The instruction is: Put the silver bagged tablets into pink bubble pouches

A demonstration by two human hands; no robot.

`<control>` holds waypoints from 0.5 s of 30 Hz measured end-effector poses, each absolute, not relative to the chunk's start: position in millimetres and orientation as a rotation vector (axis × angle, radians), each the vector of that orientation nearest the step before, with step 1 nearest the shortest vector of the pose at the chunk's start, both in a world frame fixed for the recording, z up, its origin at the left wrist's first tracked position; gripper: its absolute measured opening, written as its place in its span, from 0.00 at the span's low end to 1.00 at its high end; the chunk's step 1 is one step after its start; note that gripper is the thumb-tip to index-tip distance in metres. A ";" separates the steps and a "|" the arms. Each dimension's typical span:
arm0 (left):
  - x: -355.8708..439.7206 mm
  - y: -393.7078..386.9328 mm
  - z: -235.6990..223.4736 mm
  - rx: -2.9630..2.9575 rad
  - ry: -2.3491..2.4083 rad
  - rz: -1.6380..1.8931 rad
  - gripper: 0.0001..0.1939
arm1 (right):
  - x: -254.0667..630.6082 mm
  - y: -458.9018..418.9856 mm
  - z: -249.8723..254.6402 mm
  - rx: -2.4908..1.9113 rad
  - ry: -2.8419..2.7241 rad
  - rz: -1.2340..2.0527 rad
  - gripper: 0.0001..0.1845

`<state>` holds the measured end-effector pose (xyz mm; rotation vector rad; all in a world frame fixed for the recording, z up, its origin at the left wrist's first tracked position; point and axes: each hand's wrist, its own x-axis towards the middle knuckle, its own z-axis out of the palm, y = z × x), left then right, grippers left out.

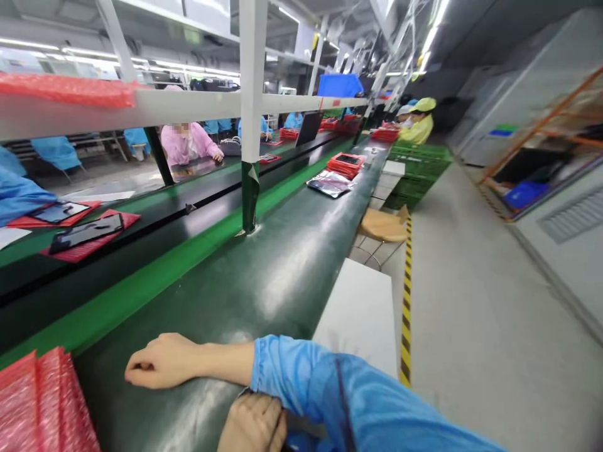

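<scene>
step: sleeve (301, 383) adjustment, by the look of it; left hand (254, 427) worked at the cuff of the right arm
right hand (162, 361): lay on the green table (264, 276) well on the near side of the white post (252, 113); fingers curled into a loose fist, nothing in it
left hand: nearer still than the right hand from the post, at the bottom edge; fingers bent together on the cuff, seemed to pinch the cloth, partly cut off
sleeve: bright blue, thin, smooth, wrinkled; covered the right forearm down to the wrist
next move calls for: probably a firm pinch, as the cloth looked slippery, with the right arm held flat
table: dark green, glossy, long and narrow
post: square, white, upright on the table
pink bags (42, 402): bubble wrap, stacked, near side of the post and left of it
trays (87, 235): red, flat, dark screens on them, left of the post
</scene>
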<state>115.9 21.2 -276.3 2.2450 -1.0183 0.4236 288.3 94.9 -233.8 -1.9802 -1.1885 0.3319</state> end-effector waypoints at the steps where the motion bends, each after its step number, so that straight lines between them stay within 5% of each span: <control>1: 115.4 19.8 -278.4 2.240 -1.020 0.444 0.06 | 287.8 94.4 -233.5 -1.988 -1.185 0.324 0.11; 7: 116.3 14.4 -267.3 2.302 -0.969 0.282 0.01 | 282.7 81.8 -215.9 -2.058 -1.257 0.266 0.11; 15: 115.3 6.8 -220.4 2.674 -1.192 0.124 0.13 | 262.9 62.6 -195.8 -2.032 -1.348 0.176 0.13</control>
